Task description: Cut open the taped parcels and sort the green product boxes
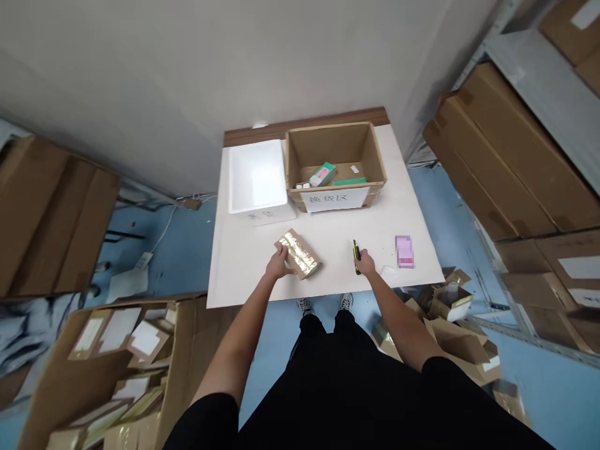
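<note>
Standing at a white worktop (337,225), looking straight down.

Left hand (280,261): laid on the near-left end of a gold pack (300,254), fingers draped over that end. Whether it grips or merely presses cannot be told from this height.

Pack: a flat oblong in shiny gold film. It lies askew on the worktop, close to the front edge and left of centre, with its far end angled toward the wall.

- Handling, by judgement: light and fairly stiff, probably a card box under the wrap.
- The film looks slick, so a flat palm may skid on it.
- Best hold is across the short end or along the two long edges, thumb opposite fingers.
- The corners would dent under a hard squeeze.

Right hand (366,263): clenched round a black-and-yellow cutter (356,251), tip pointing away from the body (blade out or in: too small to tell). It sits well apart from the pack, to its right, with bare worktop between.

Around:

- A pink slip (404,251), blurred, lies just right of the cutter hand.
- At the back stands an open carton (377,156) with a paper label on its front and green packets (322,174) inside.
- A white foam box (257,175) stands just beside the carton on its left.
- Opened cartons litter the blue floor on both sides.
</note>
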`<move>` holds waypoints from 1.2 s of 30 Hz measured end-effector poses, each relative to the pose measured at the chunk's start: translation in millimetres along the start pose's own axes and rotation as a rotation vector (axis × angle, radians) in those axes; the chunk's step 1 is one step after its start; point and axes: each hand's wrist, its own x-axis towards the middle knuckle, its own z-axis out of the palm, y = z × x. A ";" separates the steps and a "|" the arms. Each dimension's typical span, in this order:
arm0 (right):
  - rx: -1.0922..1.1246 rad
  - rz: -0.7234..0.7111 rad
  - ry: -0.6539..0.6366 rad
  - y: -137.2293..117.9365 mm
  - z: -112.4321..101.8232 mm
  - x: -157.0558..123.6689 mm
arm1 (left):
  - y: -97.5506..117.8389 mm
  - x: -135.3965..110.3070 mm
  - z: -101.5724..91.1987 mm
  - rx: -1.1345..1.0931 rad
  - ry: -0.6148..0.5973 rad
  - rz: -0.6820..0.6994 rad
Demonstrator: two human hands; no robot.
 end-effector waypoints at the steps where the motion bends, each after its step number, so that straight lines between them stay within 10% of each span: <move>1: 0.021 -0.072 0.008 -16.8 4.6 -2.7 | 1.7 -0.2 2.5 -0.033 0.007 -0.003; 7: 0.050 -0.543 -0.135 -154.1 60.6 -28.2 | 1.0 2.3 18.7 -0.314 0.075 -0.059; 11: -0.106 -0.593 -0.198 -208.5 89.4 -35.4 | -2.7 4.7 27.1 -0.438 0.066 -0.069; 36: -0.331 -0.549 -0.124 -213.1 104.4 -42.9 | -3.5 9.4 43.4 -0.518 0.130 -0.005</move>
